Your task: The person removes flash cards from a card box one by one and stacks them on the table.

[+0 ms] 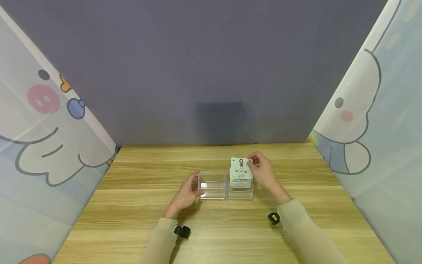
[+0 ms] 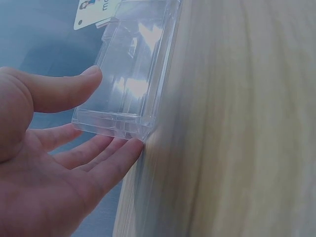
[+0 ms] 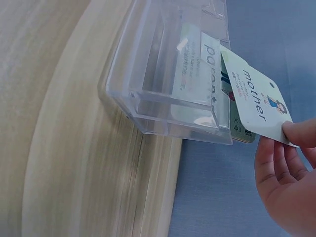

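Observation:
A clear plastic card holder (image 1: 212, 194) with stepped compartments stands on the table. At its left end is my left hand (image 1: 185, 193), its fingertips touching the side wall while the thumb (image 2: 74, 91) lies near the front. My right hand (image 1: 263, 173) pinches the upper right corner of a white card marked "mother" (image 1: 240, 171), between thumb and fingers. This card leans over the right rear compartment, its lower edge at the compartment's opening. Below it, a card marked "parents" (image 3: 210, 64) sits inside, seen through the clear front. Another card's edge (image 3: 242, 131) shows behind them.
The holder's left compartments (image 1: 211, 184) show no cards. A wooden table (image 1: 217, 231) spreads around it, with a dark grey panel (image 1: 211, 73) rising behind. Cartoon-printed curtains (image 1: 49, 110) hang on both sides. Each wrist wears a small black device (image 1: 274, 218).

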Demonstrator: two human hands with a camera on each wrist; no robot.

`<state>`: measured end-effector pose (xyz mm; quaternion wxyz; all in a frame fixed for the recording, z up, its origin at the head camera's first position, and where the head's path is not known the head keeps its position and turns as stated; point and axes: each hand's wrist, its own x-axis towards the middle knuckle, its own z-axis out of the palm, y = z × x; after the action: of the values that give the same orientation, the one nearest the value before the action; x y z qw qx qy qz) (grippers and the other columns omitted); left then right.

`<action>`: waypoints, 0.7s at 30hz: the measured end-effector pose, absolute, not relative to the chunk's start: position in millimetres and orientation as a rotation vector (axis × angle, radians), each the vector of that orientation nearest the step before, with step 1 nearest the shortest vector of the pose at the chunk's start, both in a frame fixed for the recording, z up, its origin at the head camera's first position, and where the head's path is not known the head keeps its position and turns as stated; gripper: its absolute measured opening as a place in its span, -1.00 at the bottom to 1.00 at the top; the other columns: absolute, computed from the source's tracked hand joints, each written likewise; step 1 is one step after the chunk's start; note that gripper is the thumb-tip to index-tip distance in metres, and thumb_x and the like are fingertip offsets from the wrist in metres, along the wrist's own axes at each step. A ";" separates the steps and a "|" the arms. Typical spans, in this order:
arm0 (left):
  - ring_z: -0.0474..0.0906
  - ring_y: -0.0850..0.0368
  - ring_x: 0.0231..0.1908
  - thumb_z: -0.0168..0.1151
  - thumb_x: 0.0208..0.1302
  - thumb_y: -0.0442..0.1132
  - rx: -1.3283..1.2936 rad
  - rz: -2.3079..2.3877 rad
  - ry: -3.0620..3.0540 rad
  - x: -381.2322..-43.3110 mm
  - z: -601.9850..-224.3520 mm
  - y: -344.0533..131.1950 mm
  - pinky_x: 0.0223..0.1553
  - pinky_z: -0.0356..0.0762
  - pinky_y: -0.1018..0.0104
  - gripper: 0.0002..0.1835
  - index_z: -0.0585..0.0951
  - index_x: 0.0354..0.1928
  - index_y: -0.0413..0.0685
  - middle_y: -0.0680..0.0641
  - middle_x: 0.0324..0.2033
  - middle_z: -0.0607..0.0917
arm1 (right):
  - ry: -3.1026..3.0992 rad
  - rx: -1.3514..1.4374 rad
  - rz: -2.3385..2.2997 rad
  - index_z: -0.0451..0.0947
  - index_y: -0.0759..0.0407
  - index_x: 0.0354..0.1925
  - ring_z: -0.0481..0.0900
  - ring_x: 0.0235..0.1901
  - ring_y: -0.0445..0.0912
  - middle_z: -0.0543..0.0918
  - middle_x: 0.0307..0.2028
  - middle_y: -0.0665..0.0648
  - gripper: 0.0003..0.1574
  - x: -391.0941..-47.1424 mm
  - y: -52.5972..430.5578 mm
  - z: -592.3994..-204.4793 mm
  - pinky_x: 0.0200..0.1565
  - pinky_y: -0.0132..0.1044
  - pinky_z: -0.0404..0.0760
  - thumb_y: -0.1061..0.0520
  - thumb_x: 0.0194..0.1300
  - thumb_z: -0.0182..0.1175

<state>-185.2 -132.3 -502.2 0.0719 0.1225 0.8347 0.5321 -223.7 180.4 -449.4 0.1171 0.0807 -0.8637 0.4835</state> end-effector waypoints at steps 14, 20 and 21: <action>0.36 -0.35 0.31 0.34 0.35 -0.34 0.375 1.580 2.526 -185.9 -506.4 -133.5 0.26 0.45 -0.22 -0.16 0.13 0.57 -0.14 -0.35 0.33 0.41 | -2.493 0.257 1.499 0.55 0.30 -0.07 0.54 -0.29 -0.01 0.60 -0.25 0.23 -0.84 -216.8 182.0 -444.2 -0.32 -0.38 0.52 0.40 0.40 0.21; 0.37 -0.36 0.30 0.33 0.35 -0.39 0.402 1.618 2.503 -186.9 -507.0 -133.6 0.26 0.47 -0.18 -0.16 0.13 0.57 -0.18 -0.37 0.33 0.42 | -2.480 0.269 1.508 0.56 0.26 -0.08 0.54 -0.30 -0.01 0.59 -0.26 0.21 -0.86 -212.8 183.3 -440.6 -0.33 -0.36 0.52 0.37 0.41 0.22; 0.38 -0.36 0.30 0.33 0.35 -0.39 0.403 1.619 2.503 -187.0 -506.8 -133.3 0.26 0.47 -0.18 -0.16 0.12 0.57 -0.18 -0.37 0.33 0.42 | -2.482 0.267 1.509 0.56 0.26 -0.08 0.54 -0.30 0.00 0.59 -0.26 0.21 -0.86 -212.0 183.5 -439.7 -0.33 -0.35 0.52 0.37 0.41 0.22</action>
<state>-187.0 -133.3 -506.8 0.0667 0.1338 0.8303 0.5369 -212.0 183.5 -439.7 0.1122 0.0910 -0.8455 0.5141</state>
